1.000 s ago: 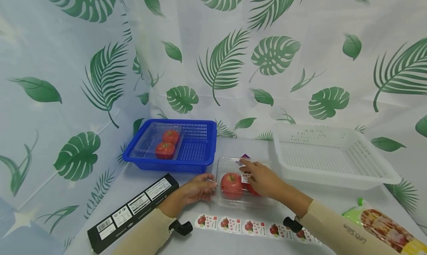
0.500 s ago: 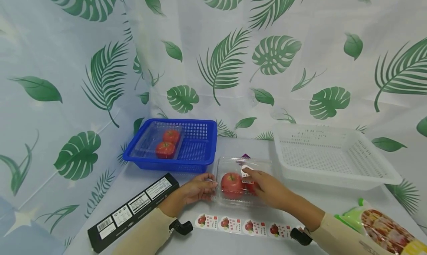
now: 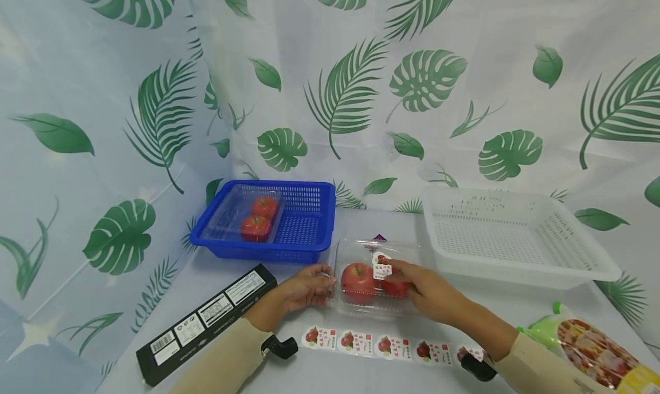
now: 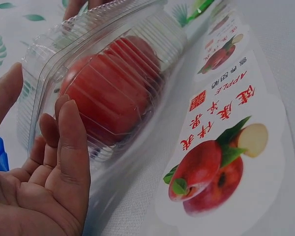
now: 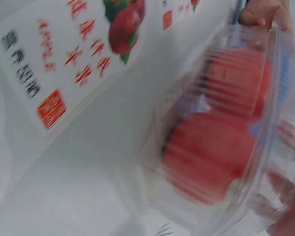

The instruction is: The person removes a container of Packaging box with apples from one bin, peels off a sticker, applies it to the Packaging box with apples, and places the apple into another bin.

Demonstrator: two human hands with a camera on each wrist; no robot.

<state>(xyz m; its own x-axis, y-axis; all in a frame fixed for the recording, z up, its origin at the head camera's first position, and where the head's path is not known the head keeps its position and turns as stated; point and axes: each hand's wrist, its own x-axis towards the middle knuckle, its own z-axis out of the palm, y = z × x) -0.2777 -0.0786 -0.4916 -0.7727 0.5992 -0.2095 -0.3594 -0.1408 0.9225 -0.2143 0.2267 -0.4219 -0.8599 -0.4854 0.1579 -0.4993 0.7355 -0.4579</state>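
A clear plastic clamshell box (image 3: 361,251) with two red fruits inside lies on the table in front of me. My left hand (image 3: 321,280) grips its left end, thumb on one side and fingers on the other, as the left wrist view shows around the box (image 4: 103,83). My right hand (image 3: 401,274) lies on the lid's right part with its fingers stretched out. Its fingertips touch a small white apple sticker (image 3: 381,266) lying on the lid. A strip of apple stickers (image 3: 387,346) lies just in front of the box, also close up as the strip (image 4: 221,147).
A blue basket (image 3: 304,222) at the back left holds another clear box of red fruits (image 3: 252,219). A white basket (image 3: 510,239) stands at the back right. A long black carton (image 3: 206,325) lies at the front left, a colourful packet (image 3: 588,342) at the front right.
My right hand has slid back across the lid toward me, and the sticker now shows flat on the lid at its fingertips. The left hand has stayed at the box's left end.
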